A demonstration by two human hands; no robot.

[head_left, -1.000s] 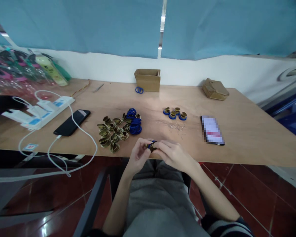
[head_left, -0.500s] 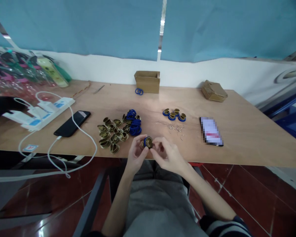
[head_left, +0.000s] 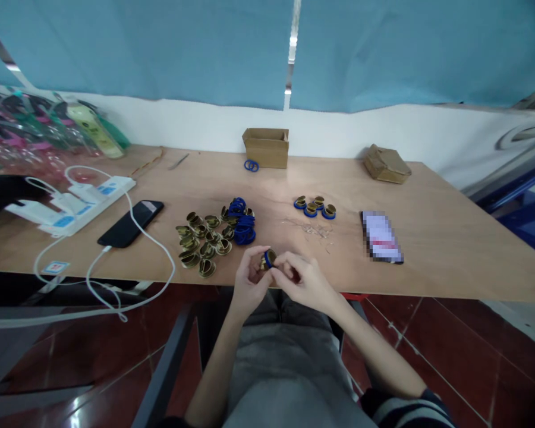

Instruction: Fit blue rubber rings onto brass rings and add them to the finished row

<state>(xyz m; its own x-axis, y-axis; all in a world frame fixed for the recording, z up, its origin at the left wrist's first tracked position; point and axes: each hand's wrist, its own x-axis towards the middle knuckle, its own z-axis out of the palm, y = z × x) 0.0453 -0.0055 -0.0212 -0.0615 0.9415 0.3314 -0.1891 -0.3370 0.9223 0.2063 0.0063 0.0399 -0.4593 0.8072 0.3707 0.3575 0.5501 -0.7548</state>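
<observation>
Wooden table (head_left: 450, 238) under blue curtains: at its near edge, left hand (head_left: 248, 279) and right hand (head_left: 304, 279) pinch one brass piece with a blue ring (head_left: 268, 258) between their fingertips, just near of the brass pile (head_left: 203, 238) and blue rings (head_left: 243, 221).

Left hand (head_left: 248, 279) and right hand (head_left: 304, 281) pinch brass piece with blue ring (head_left: 268, 259) between fingertips. Beyond fingers, left: brass pieces (head_left: 203, 241), blue rings (head_left: 243, 221). Beyond, right: four ringed pieces (head_left: 314, 206).
</observation>
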